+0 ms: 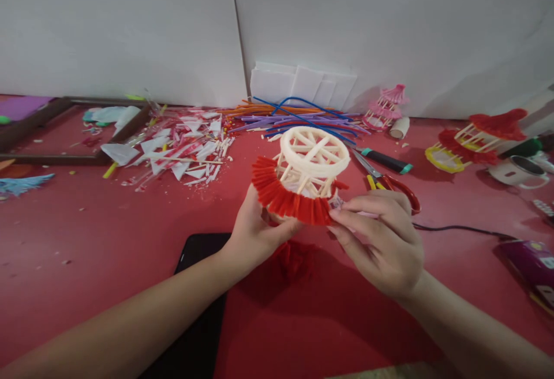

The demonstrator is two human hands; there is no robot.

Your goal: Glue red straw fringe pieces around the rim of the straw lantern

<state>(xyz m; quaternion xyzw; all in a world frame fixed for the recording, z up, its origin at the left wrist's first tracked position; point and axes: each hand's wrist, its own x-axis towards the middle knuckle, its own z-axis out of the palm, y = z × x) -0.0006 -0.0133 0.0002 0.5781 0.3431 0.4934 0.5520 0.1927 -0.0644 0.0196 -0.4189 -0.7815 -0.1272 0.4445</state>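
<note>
Well left of the scissors (380,184), white and red scraps (182,147) litter the red table (73,275), while a black slab (190,333), left of the scissors and nearer, runs beneath the left forearm and out at the bottom edge. Closer in on the scissors' left, the left hand (258,230) cups the model (315,168) from below, thumb in front, the other fingers mostly out of sight.

Held off the table just left of the scissors, the model carries a white spoked ring on thin posts (302,185) above a pleated red fringe (294,203). It should prove light, its posts stiff but their joints fragile, its fringe soft and hardly slippery. The base under the fringe looks the safest hold, though fringe and palm cover most of it; pressure on the posts could loosen a joint. A red bundle (294,261), left of the scissors and nearer, is too dim to make out.

Nearer than the scissors and partly masking their handles, the right hand (385,240) pinches with gathered fingertips at the fringe's right end, around something pale whose shape cannot be told. Right of the scissors, a purple box (526,261) is cut off by the frame's edge
</note>
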